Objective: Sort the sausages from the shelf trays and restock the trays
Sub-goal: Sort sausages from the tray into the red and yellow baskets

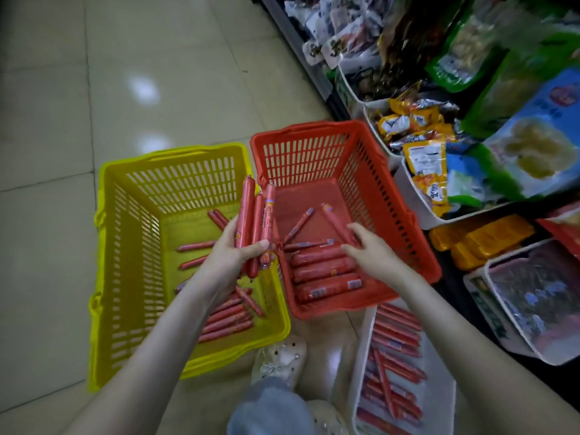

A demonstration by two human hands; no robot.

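Covering the left side, pale tiled floor (157, 73) carries everything; a store shelf (293, 37) packed w/ snack packets (420, 127) runs along the right. Two baskets sit side by side on the floor, touching: yellow basket (125, 246) on the left, red basket (301, 152) on the right, next to the shelf. A white tray (439, 387) lies just past the red basket's near edge, w/ thin sausages (395, 334) in rows. Left hand (232, 249) is up over the seam btwn the baskets, fingers & thumb wrapped tight round a bundle of sausages (254, 221) standing almost upright. Right hand (367, 249) is down inside the red basket, fingers curled round the low end of a thick sausage (335, 222) that leans toward the far wall. A row of thick sausages (323, 271) lies by the red basket's near edge. A pile of thin sausages (229, 321) sits in the yellow basket's near right corner.
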